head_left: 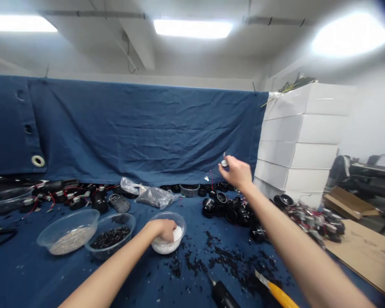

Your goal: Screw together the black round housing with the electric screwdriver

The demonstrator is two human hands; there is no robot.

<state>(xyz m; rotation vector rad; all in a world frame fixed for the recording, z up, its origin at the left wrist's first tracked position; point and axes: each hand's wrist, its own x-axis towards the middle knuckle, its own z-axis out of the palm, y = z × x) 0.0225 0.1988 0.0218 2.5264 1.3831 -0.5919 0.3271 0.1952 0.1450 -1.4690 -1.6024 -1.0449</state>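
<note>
The left hand [164, 229] is dipped into a small clear bowl [180, 222] that holds little white bits [176, 238]. The fingers are curled down among the bits, but it is hard to tell if they have grabbed any. This bowl sits on the blue table [28, 273], in the middle and close to the person. The right hand [237, 172] is lifted up in the air, well above the table. It pinches a tiny silver part [224, 162] between its thumb and fingertips. The part is too small to see well. Just left of the white bowl stands a clear bowl of small black bits [111, 236]. Next to that one is a bigger clear bowl of small grey bits [71, 239]. The three bowls make a row. Under the raised hand lies a pile of round black parts [231, 209], some with red wires. More black parts with red wires [73, 196] lie far back on the left. Two crumpled clear plastic bags [150, 194] rest behind the bowls. Lots of black crumbs [224, 259] are spread over the cloth in front. A tool with a yellow handle [277, 293] and a black tool [223, 295] lie at the near edge. A blue cloth [131, 128] hangs behind the table. A stack of white boxes [301, 141] stands on the right.
</note>
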